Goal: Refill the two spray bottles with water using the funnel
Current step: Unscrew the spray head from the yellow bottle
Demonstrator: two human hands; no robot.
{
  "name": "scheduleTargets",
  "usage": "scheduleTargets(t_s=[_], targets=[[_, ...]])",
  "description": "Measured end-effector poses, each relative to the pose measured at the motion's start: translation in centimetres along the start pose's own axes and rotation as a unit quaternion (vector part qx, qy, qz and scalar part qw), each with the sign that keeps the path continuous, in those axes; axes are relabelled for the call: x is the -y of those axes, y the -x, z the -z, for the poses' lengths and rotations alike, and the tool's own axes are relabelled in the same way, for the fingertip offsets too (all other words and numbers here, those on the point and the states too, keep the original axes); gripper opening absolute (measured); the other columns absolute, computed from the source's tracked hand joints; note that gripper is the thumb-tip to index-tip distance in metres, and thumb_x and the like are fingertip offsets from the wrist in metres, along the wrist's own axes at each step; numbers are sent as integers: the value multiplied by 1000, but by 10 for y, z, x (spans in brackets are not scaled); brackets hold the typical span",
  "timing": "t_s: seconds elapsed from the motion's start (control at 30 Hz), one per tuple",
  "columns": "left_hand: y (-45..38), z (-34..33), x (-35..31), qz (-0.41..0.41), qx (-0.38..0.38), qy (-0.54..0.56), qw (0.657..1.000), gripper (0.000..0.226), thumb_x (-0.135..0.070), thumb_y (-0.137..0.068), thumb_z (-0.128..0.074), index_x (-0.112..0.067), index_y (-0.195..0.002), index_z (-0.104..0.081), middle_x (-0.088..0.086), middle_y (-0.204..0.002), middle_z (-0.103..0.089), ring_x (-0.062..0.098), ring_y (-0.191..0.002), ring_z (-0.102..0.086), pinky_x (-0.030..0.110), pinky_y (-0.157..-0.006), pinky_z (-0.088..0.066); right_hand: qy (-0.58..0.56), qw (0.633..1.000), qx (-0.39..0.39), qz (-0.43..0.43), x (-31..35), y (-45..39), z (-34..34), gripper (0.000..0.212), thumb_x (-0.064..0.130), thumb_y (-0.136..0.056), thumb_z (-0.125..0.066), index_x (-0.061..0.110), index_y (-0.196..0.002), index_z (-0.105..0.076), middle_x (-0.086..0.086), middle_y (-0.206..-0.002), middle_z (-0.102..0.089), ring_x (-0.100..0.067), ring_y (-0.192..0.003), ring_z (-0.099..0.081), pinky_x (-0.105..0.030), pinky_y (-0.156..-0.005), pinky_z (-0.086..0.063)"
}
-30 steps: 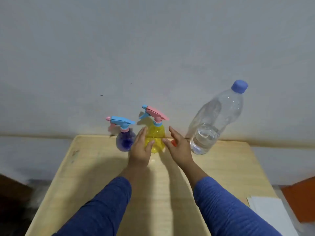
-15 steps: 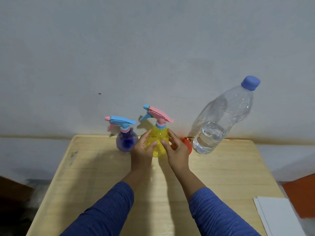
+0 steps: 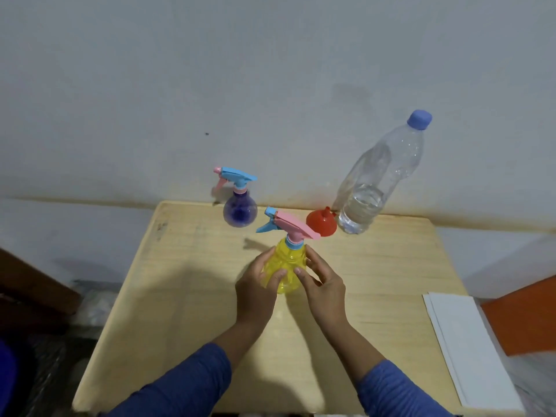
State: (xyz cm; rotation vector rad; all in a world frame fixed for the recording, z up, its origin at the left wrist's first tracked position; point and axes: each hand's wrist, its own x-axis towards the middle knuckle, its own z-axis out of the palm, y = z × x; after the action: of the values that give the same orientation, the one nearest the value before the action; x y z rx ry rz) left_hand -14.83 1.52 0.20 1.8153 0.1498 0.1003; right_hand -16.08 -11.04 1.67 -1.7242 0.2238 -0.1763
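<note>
From my head view, I am holding the yellow spray bottle (image 3: 285,270) between both hands near the middle of the bench (image 3: 180,296), a little toward the far edge. My left hand (image 3: 255,291) is wrapping its curled fingers round the bottle's left side, thumb lying across the front. My right hand (image 3: 323,288) is pressing its fingertips against the right side, with the fingers bent and the palm standing off the plastic. Both forearms are reaching forward from the near edge and angling in toward each other, blue sleeves pushed back from the wrists.

The pink and blue trigger top (image 3: 287,225) is sitting on the bottle's neck, so I judge the next job is unscrewing it. The body looks thin and smooth, and if I am twisting the top with only a light hold, the bottle could be slipping round in my left hand or tipping over. The trigger is also pointing left, toward the purple spray bottle (image 3: 239,210) by the far edge, and a careless swing could be knocking that one down.

The red funnel (image 3: 321,221) is lying near the far edge, just beside the big water bottle (image 3: 373,188), which is capped and partly full. Reaching for the funnel carelessly could be toppling that tall bottle.
</note>
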Motion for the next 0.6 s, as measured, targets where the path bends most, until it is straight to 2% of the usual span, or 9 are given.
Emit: scheduleTargets(t_s=[0.23,0.3,0.37,0.47,0.53,0.6], targets=[[19,0,11,-13,14,-13,1000,46,-21,-79,-70,-34,-121,-56,-13,-112,-63,6,-105,-57,31,-92,-49,5,1000,2,-8,-10,20,7,45,10,-84,-68,21,-126,-59,6,-124,-63,-6,-114,-57,-5,-83,-46],[21,-1,13,-19,29,-27,999,55,-20,-76,-73,-35,-125,-53,-12,-116,-60,7,-110,-55,26,-90,-47,4,1000,5,-8,-13,22,9,44,10,-84,-68,22,-125,-59,6,-124,-63,-5,-114,-57,-5,-83,-46],[21,-3,17,-40,39,-54,997,66,-22,-72,-76,-33,-131,-48,-10,-121,-55,10,-113,-52,28,-91,-47,6,1000,8,-8,-15,23,10,43,10,-84,-67,26,-124,-58,7,-123,-63,-6,-115,-57,-6,-83,-46],[18,-6,18,-77,30,-81,993,68,-27,-68,-77,-26,-131,-50,-9,-120,-53,13,-112,-52,35,-91,-49,17,1000,15,-7,-14,24,12,44,12,-84,-67,34,-121,-56,10,-122,-62,-8,-115,-57,-14,-88,-49],[15,-6,17,-99,31,-93,990,67,-22,-68,-79,-21,-129,-52,-10,-121,-53,12,-114,-52,32,-94,-46,23,1000,-5,6,-6,22,13,50,14,-82,-70,43,-118,-52,13,-122,-59,-8,-114,-56,-21,-91,-49],[14,-6,15,-98,40,-95,990,68,-18,-69,-79,-20,-130,-51,-8,-126,-55,9,-116,-50,27,-97,-42,28,998,-32,50,8,20,13,61,14,-79,-73,48,-120,-44,19,-124,-54,-3,-112,-56,-19,-91,-48]])
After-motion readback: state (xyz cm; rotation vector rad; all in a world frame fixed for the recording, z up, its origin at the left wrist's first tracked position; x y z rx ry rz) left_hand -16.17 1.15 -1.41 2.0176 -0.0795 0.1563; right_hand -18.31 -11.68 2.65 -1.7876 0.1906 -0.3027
